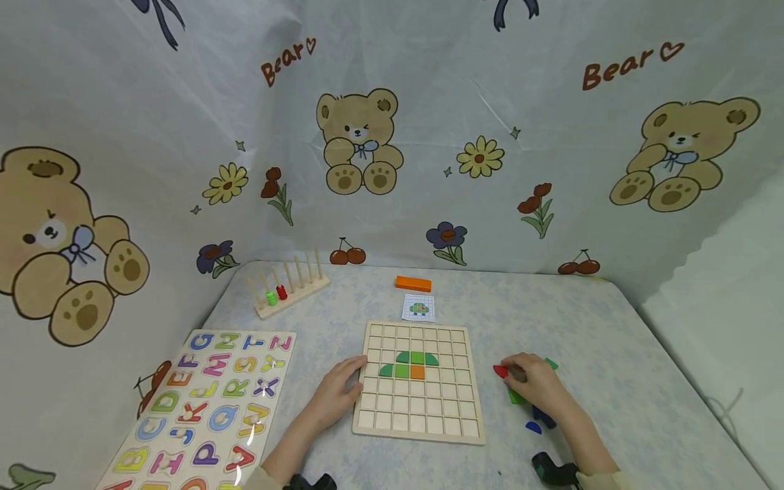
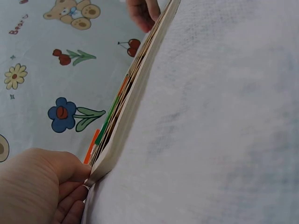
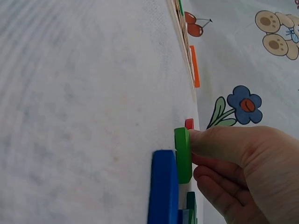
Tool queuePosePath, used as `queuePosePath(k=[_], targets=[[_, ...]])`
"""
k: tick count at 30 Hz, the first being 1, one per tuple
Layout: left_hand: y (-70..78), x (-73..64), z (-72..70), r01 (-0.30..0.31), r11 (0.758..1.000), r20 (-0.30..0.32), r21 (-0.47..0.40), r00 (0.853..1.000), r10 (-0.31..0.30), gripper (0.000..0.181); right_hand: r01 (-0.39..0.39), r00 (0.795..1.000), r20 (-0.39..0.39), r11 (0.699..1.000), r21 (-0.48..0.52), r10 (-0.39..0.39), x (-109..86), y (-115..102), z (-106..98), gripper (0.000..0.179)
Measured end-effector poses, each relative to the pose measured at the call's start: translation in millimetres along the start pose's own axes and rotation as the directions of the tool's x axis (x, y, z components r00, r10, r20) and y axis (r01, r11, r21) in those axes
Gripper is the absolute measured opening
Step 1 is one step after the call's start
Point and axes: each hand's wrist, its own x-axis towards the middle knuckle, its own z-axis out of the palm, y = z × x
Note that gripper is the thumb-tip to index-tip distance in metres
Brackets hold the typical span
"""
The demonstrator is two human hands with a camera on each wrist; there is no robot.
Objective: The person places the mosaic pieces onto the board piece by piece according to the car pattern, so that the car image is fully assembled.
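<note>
While resting the left hand (image 1: 334, 397), fingers loosely apart, against the wooden grid board (image 1: 431, 408) at nine o'clock, pinching a red piece (image 1: 499, 371) between curled fingertips of the right hand (image 1: 540, 385) at three o'clock, picture card (image 1: 418, 308) at twelve.

In mid-frame of the head view, the grid board (image 1: 433, 408) is pale wood patterned in squares, with 3 dark green quarter-circle tiles (image 1: 402, 357), 2 brighter green square tiles (image 1: 417, 358) and 1 orange square tile (image 1: 417, 372). Right of centre, 1 tile (image 1: 499, 371) is red, and a half-circle tile (image 1: 533, 427) blue. At lower left, the alphabet board (image 1: 285, 356) is cream with multicoloured letters. The tabletop (image 1: 343, 299) is mottled pale blue-grey; across the top, the whitish backdrop (image 1: 429, 68) carries tan bears, yellow daisies and dark red cherries.
</note>
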Motion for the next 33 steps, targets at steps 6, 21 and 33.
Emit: queuePosePath(k=[6,21,33], targets=[[0.4,-0.4,-0.1,-0.001,1.000,0.000,0.002,1.000,0.001,0.048,0.001,1.000,-0.010,1.000,0.006,-0.001,-0.8,-0.2,0.2,0.022],[-0.2,-0.1,0.0,-0.003,1.000,0.002,0.001,1.000,0.003,0.048,-0.114,0.993,-0.007,0.978,0.173,0.117,-1.5,1.1,1.1,0.015],[1.4,-0.2,-1.1,0.003,1.000,0.003,-0.013,1.000,-0.003,0.048,-0.176,0.981,-0.061,0.973,0.153,0.187,4.6,0.8,3.0,0.017]])
